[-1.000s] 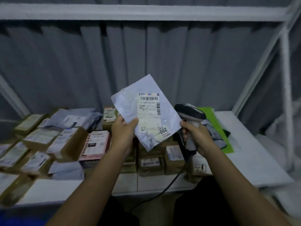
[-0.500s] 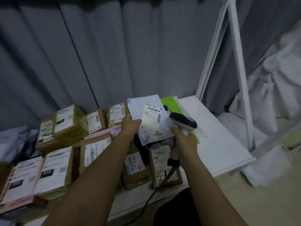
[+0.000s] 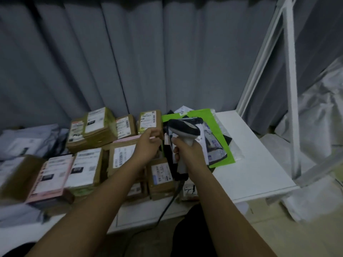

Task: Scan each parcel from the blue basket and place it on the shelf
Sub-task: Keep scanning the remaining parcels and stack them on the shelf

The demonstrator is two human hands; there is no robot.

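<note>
A grey pleated curtain [image 3: 130,62] hangs behind, and crumpled white plastic sheeting [image 3: 315,130] lies at the right.

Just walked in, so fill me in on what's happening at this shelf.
A person is shelving parcels. The right hand grips a corded scanner over the flat mailers on the green bag. The left hand hovers by the brown boxes, holding nothing visible. The white shelf is bare on its right side.
</note>
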